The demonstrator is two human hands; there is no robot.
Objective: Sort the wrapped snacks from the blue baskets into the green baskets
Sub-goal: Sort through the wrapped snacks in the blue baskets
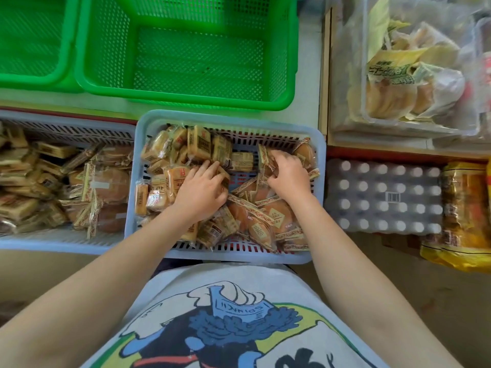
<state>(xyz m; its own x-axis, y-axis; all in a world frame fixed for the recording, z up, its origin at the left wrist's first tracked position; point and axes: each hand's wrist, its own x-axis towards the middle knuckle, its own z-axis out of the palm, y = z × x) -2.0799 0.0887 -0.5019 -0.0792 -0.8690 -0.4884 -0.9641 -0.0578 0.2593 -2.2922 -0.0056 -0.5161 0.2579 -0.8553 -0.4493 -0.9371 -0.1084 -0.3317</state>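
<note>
Left hand (199, 191) frame centre, fingers curled into square wrapped snacks (198, 142), gripping some. Right hand (288, 173) beside it, fingers pinching round bun packet (268, 166). Both inside centre blue basket (320, 166), still heaped. Second blue basket (66, 244), frame left, also full. Green basket (288, 100), upper centre, holds nothing visible; another green basket (62, 73), upper left, likewise. Judgement: sorting barely begun, nearly all remains.

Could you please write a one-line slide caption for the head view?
Both hands, left and right, dig into wrapped snacks in a blue basket; the green basket behind sits empty.
</note>
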